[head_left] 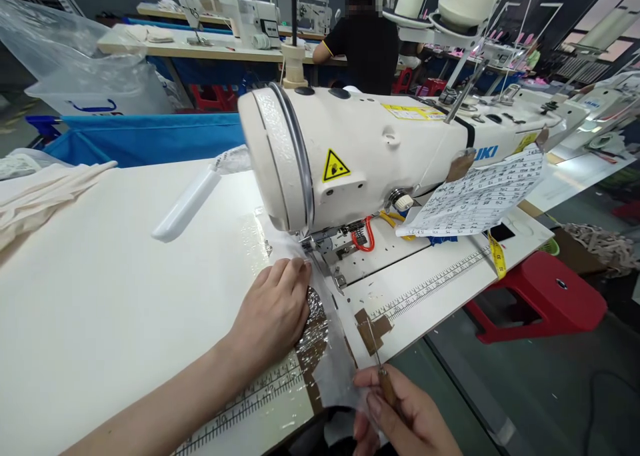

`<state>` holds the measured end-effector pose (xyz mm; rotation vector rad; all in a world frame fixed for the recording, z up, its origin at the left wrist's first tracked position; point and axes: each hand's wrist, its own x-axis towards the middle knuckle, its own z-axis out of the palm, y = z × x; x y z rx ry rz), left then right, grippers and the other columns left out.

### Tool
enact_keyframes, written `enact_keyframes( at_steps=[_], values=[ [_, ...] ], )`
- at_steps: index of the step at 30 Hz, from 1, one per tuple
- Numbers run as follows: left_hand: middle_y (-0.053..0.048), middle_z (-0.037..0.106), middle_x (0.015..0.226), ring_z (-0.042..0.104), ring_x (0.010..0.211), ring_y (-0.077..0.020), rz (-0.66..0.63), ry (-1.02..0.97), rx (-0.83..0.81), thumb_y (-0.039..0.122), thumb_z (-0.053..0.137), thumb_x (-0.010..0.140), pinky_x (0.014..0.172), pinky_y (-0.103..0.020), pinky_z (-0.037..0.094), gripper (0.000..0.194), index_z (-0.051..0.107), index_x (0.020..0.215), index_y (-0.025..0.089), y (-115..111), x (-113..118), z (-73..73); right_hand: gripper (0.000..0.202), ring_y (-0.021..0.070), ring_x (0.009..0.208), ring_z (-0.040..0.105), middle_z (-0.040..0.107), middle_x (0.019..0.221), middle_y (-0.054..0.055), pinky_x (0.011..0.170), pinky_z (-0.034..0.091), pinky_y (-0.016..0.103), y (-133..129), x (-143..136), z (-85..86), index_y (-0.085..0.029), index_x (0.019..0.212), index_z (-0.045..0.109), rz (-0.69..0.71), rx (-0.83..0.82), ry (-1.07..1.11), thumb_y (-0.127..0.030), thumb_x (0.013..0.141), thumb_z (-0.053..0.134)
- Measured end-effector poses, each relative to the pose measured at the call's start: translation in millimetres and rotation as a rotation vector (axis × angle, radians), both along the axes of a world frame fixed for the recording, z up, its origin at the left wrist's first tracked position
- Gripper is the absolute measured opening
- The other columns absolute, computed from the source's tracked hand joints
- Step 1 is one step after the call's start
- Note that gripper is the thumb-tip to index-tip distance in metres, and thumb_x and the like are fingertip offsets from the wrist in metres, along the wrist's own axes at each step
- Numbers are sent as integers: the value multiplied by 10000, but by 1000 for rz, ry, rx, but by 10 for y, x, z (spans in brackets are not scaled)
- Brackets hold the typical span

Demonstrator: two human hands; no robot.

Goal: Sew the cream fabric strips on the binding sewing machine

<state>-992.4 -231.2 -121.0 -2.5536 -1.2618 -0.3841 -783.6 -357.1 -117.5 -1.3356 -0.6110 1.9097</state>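
Note:
A strip of thin white fabric (337,369) runs from the front edge of the table up to the presser foot (313,243) of a white sewing machine (345,156). My left hand (273,303) lies just in front of the foot, fingers together and curled down onto the fabric; its fingertips are partly hidden. My right hand (405,413), low in the view, is closed around the wooden handle of an awl (386,383), whose thin metal shaft points up and away. The fabric's near end passes by the right fingers, and I cannot tell how firmly they pinch it.
A handwritten paper sheet (480,196) hangs from the machine. Left of it lies a white plastic piece (185,206), and cream cloth (45,193) is at the table's far left. A red stool (545,296) stands on the right. Behind, a person in black (367,49) sits near other machines.

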Motion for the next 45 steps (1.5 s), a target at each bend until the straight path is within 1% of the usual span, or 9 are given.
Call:
enact_keyframes(
  at_steps=[5,8,12,16,22,29,38,42,45],
  values=[
    [-187,605,1121,552,988,-290,24,-4,18,171,383,947,806,-399,506,406,573,1264,3,73,-18,-33,536,111,515,603,638,724,18,539,469,237,6,38,-78,-159,1023,651,77,232,-215,-678,891,618],
    [-185,610,1150,557,1025,-289,21,-17,29,192,370,962,848,-401,499,424,567,1284,-2,133,-42,-60,523,104,500,588,641,726,24,513,429,222,6,56,-125,-168,1026,660,119,350,-310,-670,938,547],
    [-191,615,1212,557,1100,-297,21,-40,46,222,349,980,915,-416,484,435,575,1288,14,162,-56,-73,478,93,487,583,658,742,28,503,405,211,7,77,-167,-183,1030,660,136,440,-391,-632,980,501],
    [-187,615,1262,523,1214,-318,6,-59,53,219,350,979,1021,-451,430,431,592,1279,27,101,-29,-52,441,80,470,562,665,735,26,504,410,205,18,79,-181,-190,1045,669,173,509,-393,-587,1008,479],
    [-179,619,1261,545,1189,-301,-16,-87,20,217,384,960,1073,-454,393,414,617,1245,29,31,33,-42,333,73,491,589,678,788,23,525,445,188,91,78,-156,-213,1076,647,238,544,-353,-491,1040,467],
    [-180,621,1258,532,1193,-311,-39,-85,24,213,397,946,1082,-468,385,407,632,1225,32,8,41,-43,329,91,543,622,669,862,36,523,466,186,210,16,-84,-233,1109,626,290,517,-335,-490,1053,428],
    [-191,589,1248,517,1194,-316,-33,-112,-8,199,392,947,1029,-464,450,421,579,1273,9,27,29,-21,277,84,570,647,679,893,32,569,488,188,324,-22,-58,-214,1153,608,300,613,-395,-382,1076,402],
    [-197,569,1204,539,1095,-305,-42,-123,-35,147,389,940,928,-451,535,380,576,1242,15,84,7,-52,246,105,564,654,699,845,29,563,498,207,335,-15,69,-216,1124,619,280,650,-374,-350,1064,422],
    [-195,575,1151,553,998,-282,-32,-103,-27,44,349,925,824,-403,579,368,585,1207,28,156,-1,-54,218,133,561,642,695,737,9,552,504,227,366,22,323,-265,1118,666,330,772,-460,-334,1038,476]
  ],
)
